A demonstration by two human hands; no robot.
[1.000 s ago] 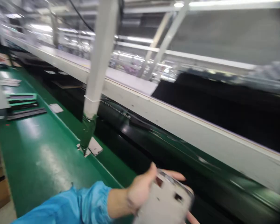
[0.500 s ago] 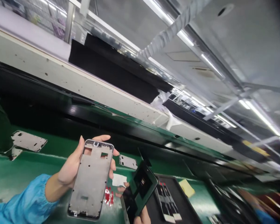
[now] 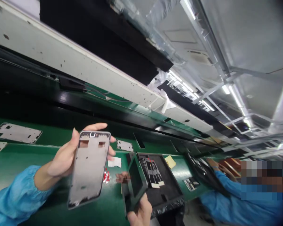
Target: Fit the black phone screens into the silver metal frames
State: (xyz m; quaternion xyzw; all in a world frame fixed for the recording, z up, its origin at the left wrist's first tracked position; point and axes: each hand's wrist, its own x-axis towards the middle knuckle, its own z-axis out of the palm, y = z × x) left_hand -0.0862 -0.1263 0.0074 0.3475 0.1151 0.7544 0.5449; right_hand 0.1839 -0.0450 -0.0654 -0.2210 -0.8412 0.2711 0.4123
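Note:
My left hand [image 3: 63,157] holds up a grey metal phone frame [image 3: 91,169] by its sides, fingers behind and thumb along the left edge. Cut-outs show near its top, and its lower end is slightly blurred. Lower right of it, my right hand [image 3: 142,210] grips a dark glossy phone screen [image 3: 138,179], tilted and seen at a slant. Blurred fingers also show at the screen's left side. Between the two held parts, small red pieces [image 3: 106,175] and a white paper scrap [image 3: 114,162] lie on the green bench.
A black tray [image 3: 169,185] with several dark strips stands at right, a yellow pad [image 3: 170,161] beyond it. More metal frames [image 3: 19,133] lie at left and another small frame [image 3: 124,145] behind. A long white beam [image 3: 85,66] crosses above. A blue-sleeved person [image 3: 238,201] sits at right.
The view has swung right, bringing the co-worker and more of the tray into sight. The screen in my right hand has turned more edge-on. Both hands keep their hold.

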